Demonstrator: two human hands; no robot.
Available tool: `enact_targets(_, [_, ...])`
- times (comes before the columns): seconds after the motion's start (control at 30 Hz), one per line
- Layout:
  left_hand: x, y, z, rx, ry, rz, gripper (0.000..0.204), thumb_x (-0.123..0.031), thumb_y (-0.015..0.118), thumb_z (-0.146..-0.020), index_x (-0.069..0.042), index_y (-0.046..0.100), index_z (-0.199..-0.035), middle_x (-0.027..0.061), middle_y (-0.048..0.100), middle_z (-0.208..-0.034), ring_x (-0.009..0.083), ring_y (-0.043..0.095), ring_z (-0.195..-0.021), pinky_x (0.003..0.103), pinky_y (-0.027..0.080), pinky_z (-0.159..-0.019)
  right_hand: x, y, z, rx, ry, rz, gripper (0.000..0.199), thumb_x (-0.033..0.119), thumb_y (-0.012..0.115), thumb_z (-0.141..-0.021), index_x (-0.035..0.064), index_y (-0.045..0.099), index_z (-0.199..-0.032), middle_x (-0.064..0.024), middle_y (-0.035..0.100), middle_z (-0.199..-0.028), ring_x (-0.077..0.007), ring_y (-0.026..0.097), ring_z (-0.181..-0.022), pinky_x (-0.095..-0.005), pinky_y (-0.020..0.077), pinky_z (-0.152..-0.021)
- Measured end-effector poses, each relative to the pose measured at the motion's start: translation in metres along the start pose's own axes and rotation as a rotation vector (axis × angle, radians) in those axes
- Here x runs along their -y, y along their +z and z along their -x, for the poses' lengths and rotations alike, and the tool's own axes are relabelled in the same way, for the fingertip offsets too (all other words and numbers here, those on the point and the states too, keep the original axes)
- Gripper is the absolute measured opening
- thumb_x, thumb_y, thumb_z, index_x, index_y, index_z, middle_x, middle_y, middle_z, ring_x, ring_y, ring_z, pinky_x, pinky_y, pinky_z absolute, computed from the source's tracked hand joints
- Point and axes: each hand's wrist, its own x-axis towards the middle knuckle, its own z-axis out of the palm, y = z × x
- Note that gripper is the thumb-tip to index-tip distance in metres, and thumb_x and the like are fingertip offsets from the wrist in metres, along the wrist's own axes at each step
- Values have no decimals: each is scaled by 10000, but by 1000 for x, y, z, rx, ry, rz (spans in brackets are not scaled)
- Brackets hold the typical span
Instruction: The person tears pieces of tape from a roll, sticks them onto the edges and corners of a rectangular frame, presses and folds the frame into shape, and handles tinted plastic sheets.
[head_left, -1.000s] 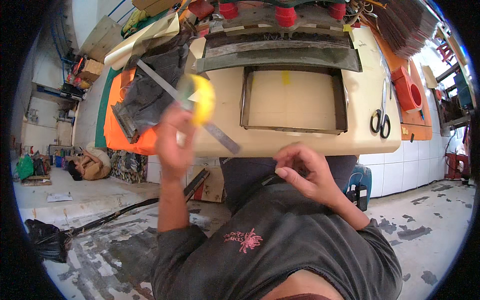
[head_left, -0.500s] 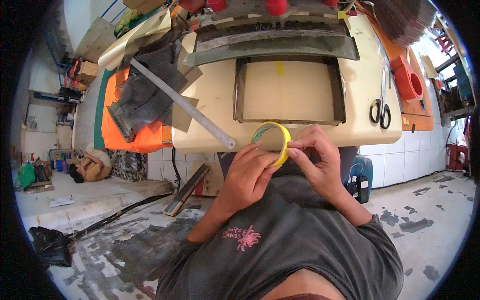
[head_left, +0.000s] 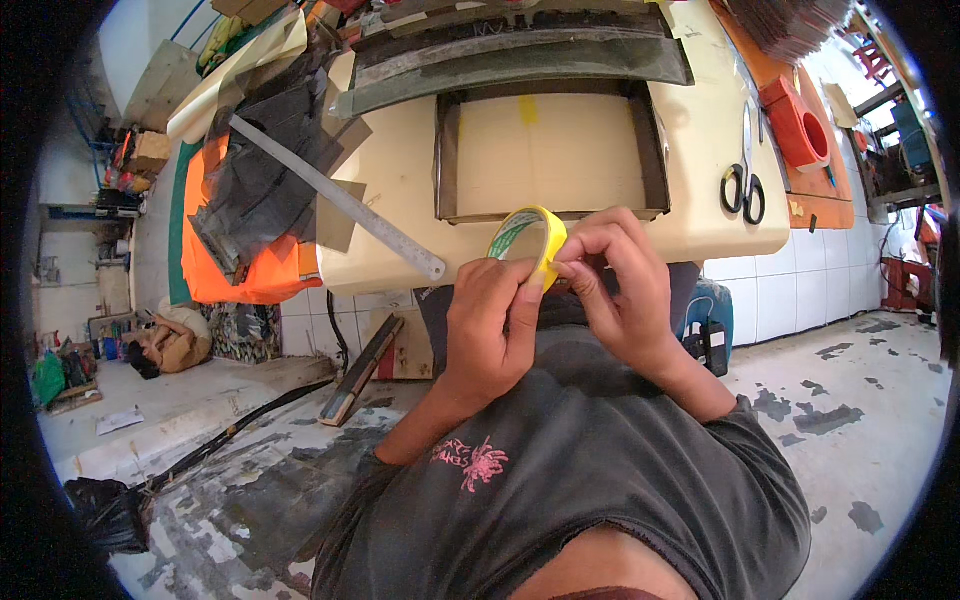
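two hands met over a tape roll (head_left: pixel 528 243) in the head view, just in front of the table's near edge. the left hand (head_left: pixel 490 335) gripped the roll from below and behind, its fingers (head_left: pixel 510 290) curled tight against the yellow band. the right hand (head_left: pixel 625 285) closed on the roll's right side, thumb and forefinger pinched narrow at the rim, the other fingers bent in close. the roll stood on edge, tilted, its hole facing up and to the left, with a green inner face showing. it was held clear of the table (head_left: pixel 700 150), above the person's dark shirt (head_left: pixel 600 480).

on the cream table behind the hands lay a shallow frame (head_left: pixel 445 150) with dark sides and a pale floor, a small yellow strip at its far edge. a long metal ruler (head_left: pixel 340 200) lay slantwise to the left of the frame, its near end overhanging the table's edge, well apart from the left hand. scissors (head_left: pixel 745 180) with black handles lay to the right of the frame, near the table's right side. beyond them sat an orange box (head_left: pixel 795 125) with a round hole. dark sheet material (head_left: pixel 270 170) was heaped over an orange cloth (head_left: pixel 245 270) at the table's left end. below, the floor (head_left: pixel 250 480) was grey and worn, with a black bag (head_left: pixel 110 510) at the lower left.
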Motion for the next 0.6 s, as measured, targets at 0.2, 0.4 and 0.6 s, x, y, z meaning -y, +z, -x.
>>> enact_targets(0.2, [-4,0,10,7,76,-204,128,-92,626,-1051,-13,693,-1125,102,670,-799,317,641,-784,436,480,-804,-8,9,13,-101,-216,160,134,-1,766,-950,2,665,-1038,-139,670,-1014,-242,666,-852,-330,546,-731])
enact_targets(0.4, [1,-4,14,-107,229,-277,155,-56,703,-967,21,697,-1101,104,647,-833,295,595,-716,435,417,-753,-2,11,19,-33,-147,-35,153,-37,739,-975,-14,636,-1086,-140,694,-1033,-214,695,-942,-325,572,-818])
enact_targets(0.6, [-10,-18,16,-76,259,-314,199,-35,694,-936,32,687,-1122,118,651,-871,299,608,-744,436,411,-781,20,17,22,-31,77,-299,218,-50,755,-959,-24,650,-1148,-127,705,-1045,-189,715,-950,-314,592,-812])
